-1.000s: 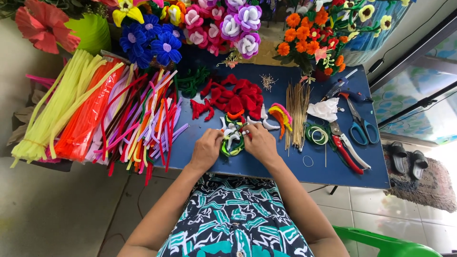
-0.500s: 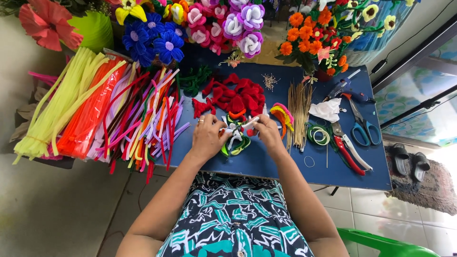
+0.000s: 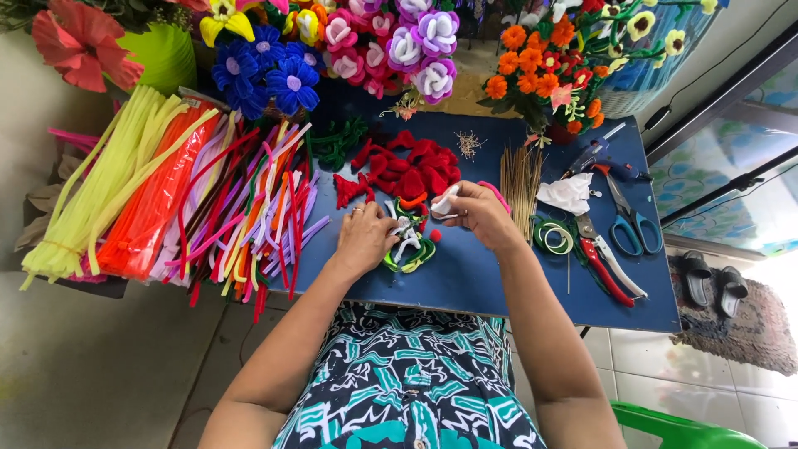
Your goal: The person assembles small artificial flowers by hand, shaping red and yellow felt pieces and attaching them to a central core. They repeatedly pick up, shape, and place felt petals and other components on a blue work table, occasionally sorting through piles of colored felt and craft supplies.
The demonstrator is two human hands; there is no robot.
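Left hand pins green-white loops on surface; right hand fingers pinch white stem; light, bendy, fuzzy: likely grips easy at ends

Both bare forearms reach forward from the bottom of the view and angle inward, so the two hands sit close together, near but apart, over the middle of the tabletop. The left hand lies palm down with its back to the camera, fingers curled downward and a ring on one finger. The right hand sits slightly farther forward and higher, wrist bent inward, with its thumb and fingers pinched together toward the left hand.
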